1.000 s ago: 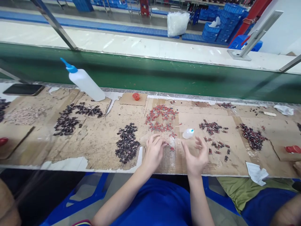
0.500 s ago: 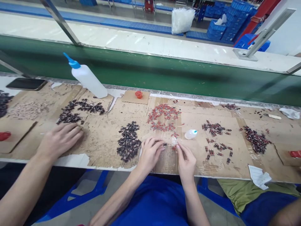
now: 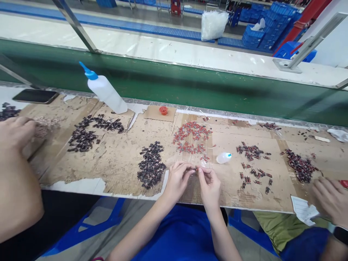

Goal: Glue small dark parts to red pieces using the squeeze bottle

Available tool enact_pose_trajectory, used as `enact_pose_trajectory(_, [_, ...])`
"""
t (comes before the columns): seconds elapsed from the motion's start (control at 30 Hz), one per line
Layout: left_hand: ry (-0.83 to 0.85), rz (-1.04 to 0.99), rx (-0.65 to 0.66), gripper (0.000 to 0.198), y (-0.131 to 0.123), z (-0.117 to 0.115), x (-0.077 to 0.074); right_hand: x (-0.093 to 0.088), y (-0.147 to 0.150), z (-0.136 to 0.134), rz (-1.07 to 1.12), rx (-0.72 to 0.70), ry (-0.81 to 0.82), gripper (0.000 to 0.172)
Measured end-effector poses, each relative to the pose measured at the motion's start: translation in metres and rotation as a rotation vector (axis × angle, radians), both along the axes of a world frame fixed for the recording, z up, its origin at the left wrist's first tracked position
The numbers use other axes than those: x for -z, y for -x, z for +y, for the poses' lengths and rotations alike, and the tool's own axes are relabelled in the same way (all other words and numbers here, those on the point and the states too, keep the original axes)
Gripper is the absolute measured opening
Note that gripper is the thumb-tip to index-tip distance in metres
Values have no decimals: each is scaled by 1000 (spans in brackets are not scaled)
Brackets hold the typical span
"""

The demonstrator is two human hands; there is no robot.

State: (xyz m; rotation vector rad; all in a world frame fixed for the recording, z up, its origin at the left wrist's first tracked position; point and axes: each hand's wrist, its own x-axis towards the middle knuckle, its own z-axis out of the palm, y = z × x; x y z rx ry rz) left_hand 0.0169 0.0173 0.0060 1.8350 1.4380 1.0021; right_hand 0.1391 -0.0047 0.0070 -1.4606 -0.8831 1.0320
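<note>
My left hand (image 3: pixel 178 181) pinches a small black part (image 3: pixel 196 168) between thumb and fingertips. My right hand (image 3: pixel 210 184) is closed at the fingertips on a small red part (image 3: pixel 198 169). The two parts meet over the cardboard, mostly hidden by the fingers. A heap of black parts (image 3: pixel 151 166) lies left of my left hand. Beyond my hands is a loose pile of small red parts (image 3: pixel 192 130). Joined red-and-black pieces (image 3: pixel 250 150) lie scattered to the right, near a small white bottle (image 3: pixel 224 157) with a blue tip.
A large squeeze bottle (image 3: pixel 107 94) stands at the back left, near a red cap (image 3: pixel 163 110) on a cardboard square. Co-workers' hands are at the far left (image 3: pixel 13 134) and far right (image 3: pixel 330 197). A green board (image 3: pixel 174 83) runs along the back.
My right hand has moved left to my left hand, bringing the red and black parts together. The left co-worker's hand has moved farther left; another co-worker's hand has appeared at the right.
</note>
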Motion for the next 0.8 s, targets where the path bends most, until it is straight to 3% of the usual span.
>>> enact_pose_trajectory(0.43, [135, -358, -38, 8, 0, -1, -18, -15, 7, -1, 21, 60, -104, 27])
enact_pose_trajectory(0.8, [161, -425, 1, 7, 0, -2, -30, -13, 3, -4, -76, 79, -229, 17])
